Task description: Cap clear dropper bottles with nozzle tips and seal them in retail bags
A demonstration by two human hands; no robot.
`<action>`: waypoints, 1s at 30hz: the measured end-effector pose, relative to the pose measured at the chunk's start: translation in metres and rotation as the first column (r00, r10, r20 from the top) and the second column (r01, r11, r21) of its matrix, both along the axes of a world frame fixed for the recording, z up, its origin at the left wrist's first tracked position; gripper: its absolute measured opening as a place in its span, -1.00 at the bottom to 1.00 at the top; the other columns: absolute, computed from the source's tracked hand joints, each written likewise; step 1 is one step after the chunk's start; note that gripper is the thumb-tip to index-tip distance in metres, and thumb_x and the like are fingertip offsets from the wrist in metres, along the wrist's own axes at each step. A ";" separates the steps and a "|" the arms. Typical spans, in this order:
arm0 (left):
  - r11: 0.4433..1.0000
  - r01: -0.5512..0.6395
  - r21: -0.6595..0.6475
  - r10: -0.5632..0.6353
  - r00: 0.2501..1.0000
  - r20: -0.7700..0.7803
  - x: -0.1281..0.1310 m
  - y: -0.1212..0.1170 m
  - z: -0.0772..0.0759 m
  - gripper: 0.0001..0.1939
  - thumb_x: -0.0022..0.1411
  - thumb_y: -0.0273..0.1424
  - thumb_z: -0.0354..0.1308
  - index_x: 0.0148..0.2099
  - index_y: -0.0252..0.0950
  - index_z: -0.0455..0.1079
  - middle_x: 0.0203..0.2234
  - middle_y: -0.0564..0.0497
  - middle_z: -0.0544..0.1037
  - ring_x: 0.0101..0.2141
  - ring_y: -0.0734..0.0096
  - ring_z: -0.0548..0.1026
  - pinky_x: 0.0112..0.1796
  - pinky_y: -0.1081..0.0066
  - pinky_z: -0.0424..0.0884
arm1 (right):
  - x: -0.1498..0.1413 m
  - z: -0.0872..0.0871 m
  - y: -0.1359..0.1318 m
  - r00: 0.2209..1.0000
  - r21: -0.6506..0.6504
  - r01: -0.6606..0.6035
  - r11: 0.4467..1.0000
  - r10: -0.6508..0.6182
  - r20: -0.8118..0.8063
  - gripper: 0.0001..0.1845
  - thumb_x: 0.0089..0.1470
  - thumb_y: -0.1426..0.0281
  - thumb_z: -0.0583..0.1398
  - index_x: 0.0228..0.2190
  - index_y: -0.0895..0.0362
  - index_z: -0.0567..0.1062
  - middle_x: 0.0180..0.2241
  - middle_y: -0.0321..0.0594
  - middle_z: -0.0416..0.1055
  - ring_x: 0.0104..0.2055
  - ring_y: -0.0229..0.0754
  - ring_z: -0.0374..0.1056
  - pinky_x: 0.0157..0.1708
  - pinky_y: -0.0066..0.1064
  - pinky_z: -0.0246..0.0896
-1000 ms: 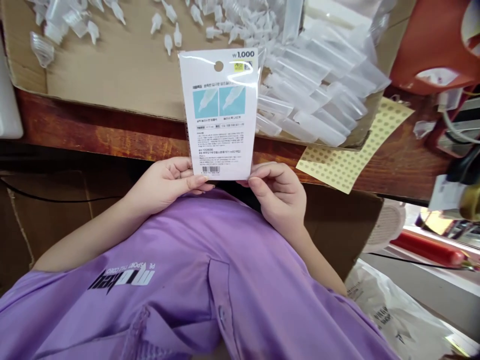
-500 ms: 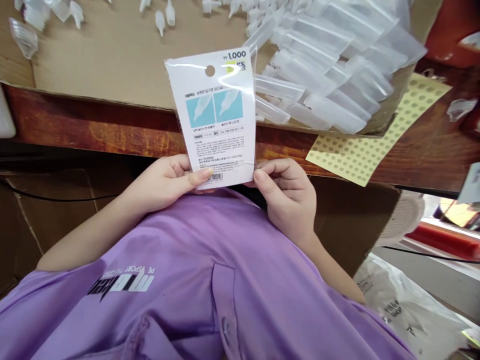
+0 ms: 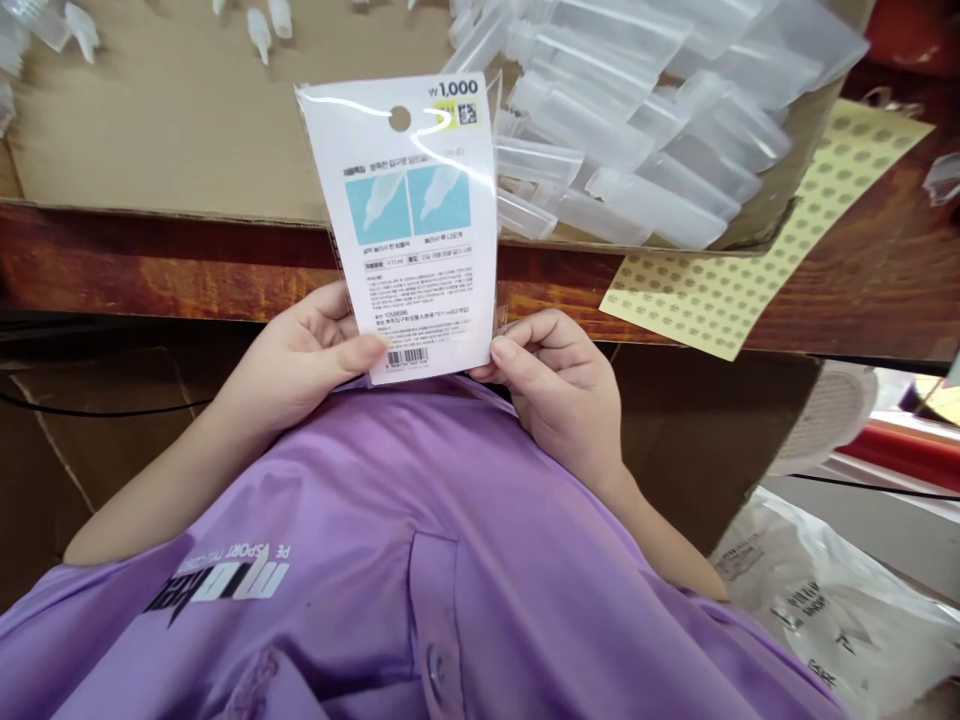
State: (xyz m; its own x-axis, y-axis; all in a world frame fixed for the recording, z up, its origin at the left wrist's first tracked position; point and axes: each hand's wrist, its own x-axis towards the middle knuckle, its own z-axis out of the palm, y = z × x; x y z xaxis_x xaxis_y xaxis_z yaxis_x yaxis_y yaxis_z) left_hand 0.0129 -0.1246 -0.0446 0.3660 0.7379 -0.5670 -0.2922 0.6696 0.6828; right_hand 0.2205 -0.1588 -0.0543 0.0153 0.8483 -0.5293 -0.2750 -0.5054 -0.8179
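Observation:
A clear plastic packet with a white printed card (image 3: pixel 420 280) is held upright in front of the purple shirt, its barcode end down and its punched hole at the top. My left hand (image 3: pixel 300 355) grips the lower left edge, thumb on the front face and fingers behind. At the lower right corner, my right hand (image 3: pixel 559 385) pinches the packet's edge between thumb and curled fingers. Whatever lies behind the card is hidden.
Beyond the packet, a shallow cardboard box (image 3: pixel 187 150) on the wooden table (image 3: pixel 150 260) holds many translucent plastic tubes (image 3: pixel 637 120) and small white nozzle tips (image 3: pixel 259 35). A yellow sticker sheet (image 3: pixel 690 310) hangs over the table edge. A white plastic bag (image 3: pixel 817 610) lies lower right.
The view has shifted slightly, so the box and tubes sit a little higher and further left. Both hands keep hold of the packet, which looks slightly larger and more face-on.

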 end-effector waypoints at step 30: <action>0.951 0.305 0.060 -0.308 0.950 0.058 0.013 0.033 0.033 -0.64 -0.02 -0.49 0.41 -0.10 -0.27 0.58 -0.19 -0.08 0.68 -0.06 0.00 0.60 -0.05 0.19 0.57 | 0.021 -0.003 0.024 0.808 0.374 -0.163 0.913 0.341 -0.481 -0.82 0.06 0.30 0.32 -0.48 0.11 0.48 -0.54 -0.36 0.45 -0.50 -0.31 0.35 -0.41 -0.43 0.32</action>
